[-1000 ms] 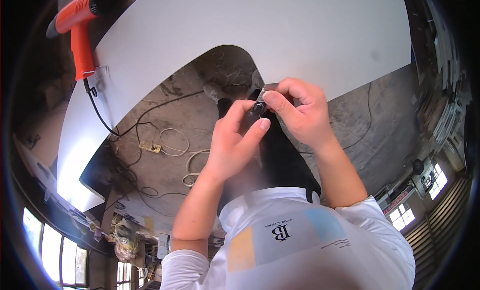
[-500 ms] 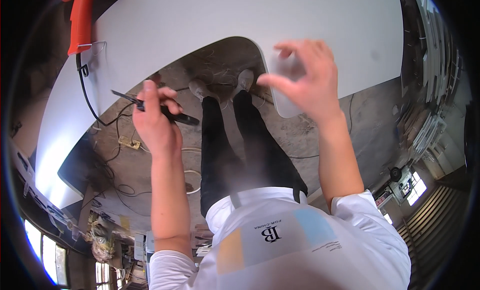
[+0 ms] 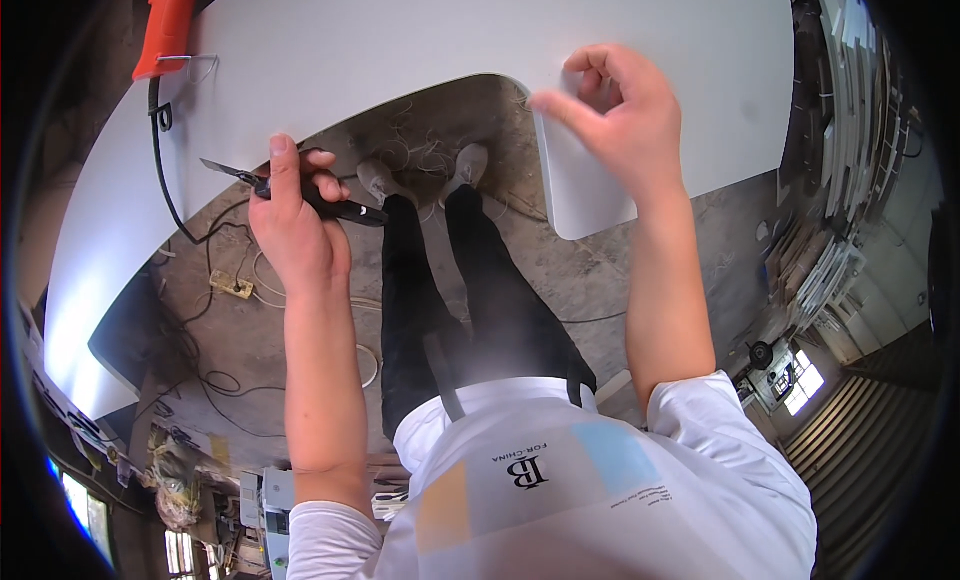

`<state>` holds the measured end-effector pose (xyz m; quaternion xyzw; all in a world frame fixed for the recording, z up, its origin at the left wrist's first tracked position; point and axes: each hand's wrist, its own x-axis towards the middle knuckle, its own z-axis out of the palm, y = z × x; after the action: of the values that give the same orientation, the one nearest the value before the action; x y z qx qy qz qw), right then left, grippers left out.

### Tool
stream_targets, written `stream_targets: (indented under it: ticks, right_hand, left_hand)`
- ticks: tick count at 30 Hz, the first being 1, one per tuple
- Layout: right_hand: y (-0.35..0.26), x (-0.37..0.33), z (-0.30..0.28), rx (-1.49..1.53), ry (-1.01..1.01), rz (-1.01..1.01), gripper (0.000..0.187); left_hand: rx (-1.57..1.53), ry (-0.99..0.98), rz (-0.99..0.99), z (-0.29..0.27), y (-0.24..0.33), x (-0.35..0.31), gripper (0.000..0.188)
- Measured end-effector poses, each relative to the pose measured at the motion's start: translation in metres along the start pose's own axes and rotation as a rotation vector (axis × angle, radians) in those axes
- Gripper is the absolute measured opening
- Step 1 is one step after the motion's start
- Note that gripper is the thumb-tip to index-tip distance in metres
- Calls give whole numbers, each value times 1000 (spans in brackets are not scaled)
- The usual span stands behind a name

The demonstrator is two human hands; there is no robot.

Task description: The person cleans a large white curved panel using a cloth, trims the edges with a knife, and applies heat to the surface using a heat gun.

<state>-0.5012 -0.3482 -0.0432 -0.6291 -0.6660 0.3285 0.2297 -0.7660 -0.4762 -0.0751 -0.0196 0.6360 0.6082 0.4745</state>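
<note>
Here we've got a slim black utility knife point(image 3: 350, 212) gripped in our left hand point(image 3: 298, 220), across the left inner edge of the large curved white panel point(image 3: 660, 10), blade point(image 3: 222, 167) outward, presumably for safety; our right hand point(image 3: 638, 125), seemingly empty, curls loosely over its right side

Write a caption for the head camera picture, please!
Left hand holding a black-handled knife, right hand over a big white panel.

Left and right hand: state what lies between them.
Between the left hand and right hand, the head view shows a knife handle, two shoes, floor and the white panel's edge.
</note>
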Motion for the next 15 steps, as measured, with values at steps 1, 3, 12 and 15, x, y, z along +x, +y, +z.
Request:
stream_targets:
  ticks: [1,3,12,15]
  right_hand:
    - [0,-1,0,-133,18,-147,42]
    - [-3,-1,0,-268,37,-292,46]
    - [-13,8,8,-310,40,-21,53]
    - [4,1,3,-286,75,-398,55]
  left_hand:
    - [0,3,0,-1,0,0,30]
    - [-4,-49,2,-3,1,-1,29]
    - [487,-393,93,39,54,-31,43]
    - [637,-484,256,50,75,1,39]
